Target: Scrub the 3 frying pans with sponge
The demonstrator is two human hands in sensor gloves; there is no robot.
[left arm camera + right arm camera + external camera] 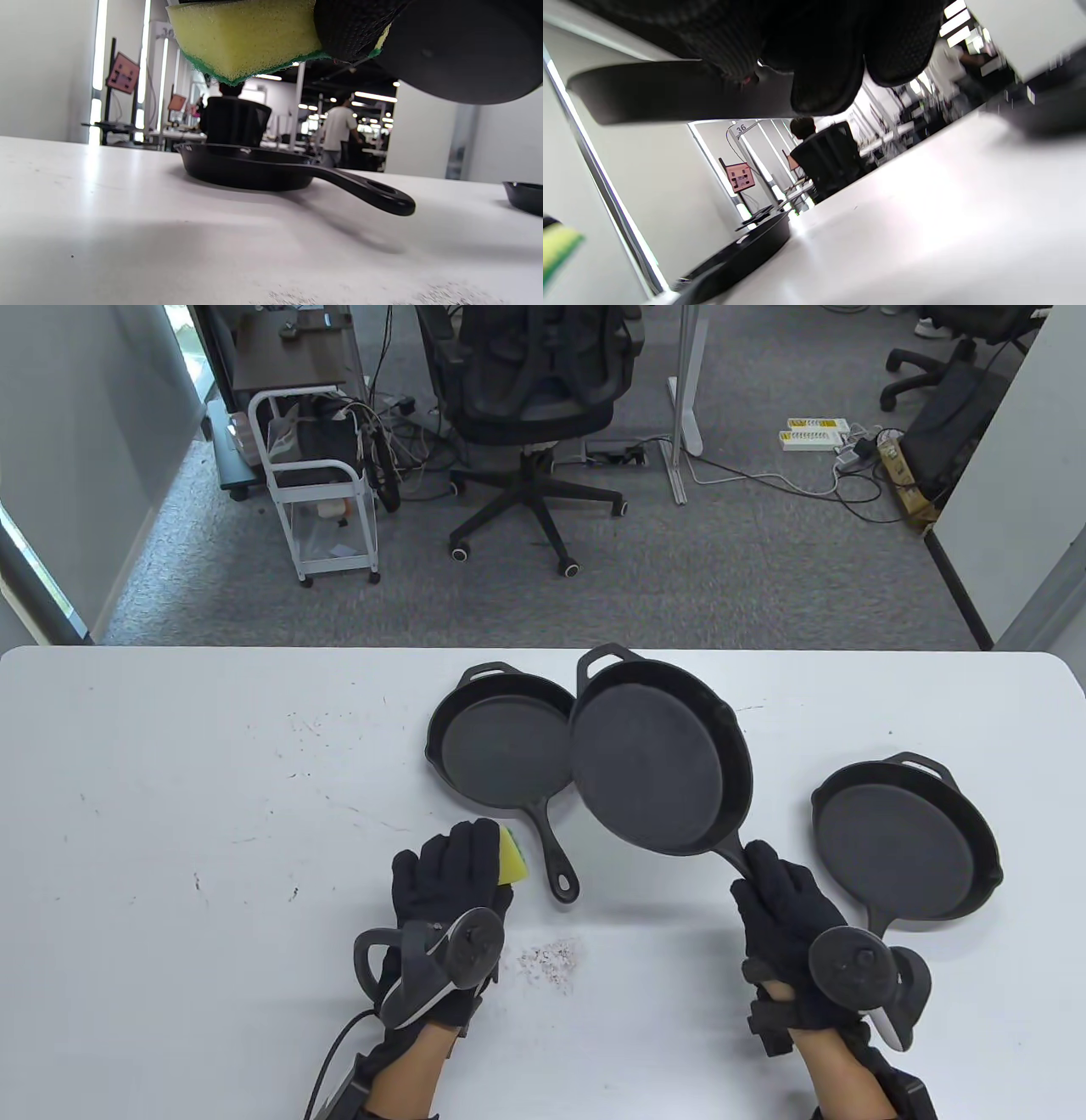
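Three black cast-iron frying pans are in the table view. The left pan (501, 742) lies flat on the white table (212, 814), its handle pointing toward me. My right hand (785, 912) grips the handle of the middle pan (657, 759) and holds it lifted and tilted, overlapping the left pan's rim. The right pan (904, 836) lies flat beside that hand. My left hand (454, 869) holds a yellow sponge with a green scrub face (513, 857) just above the table, near the left pan's handle. The left wrist view shows the sponge (246, 38) pinched by a gloved finger.
A patch of grey crumbs (551, 959) lies on the table between my hands. The table's far edge runs just behind the pans. Beyond it stand an office chair (530, 398) and a white wire cart (318, 483) on the carpet.
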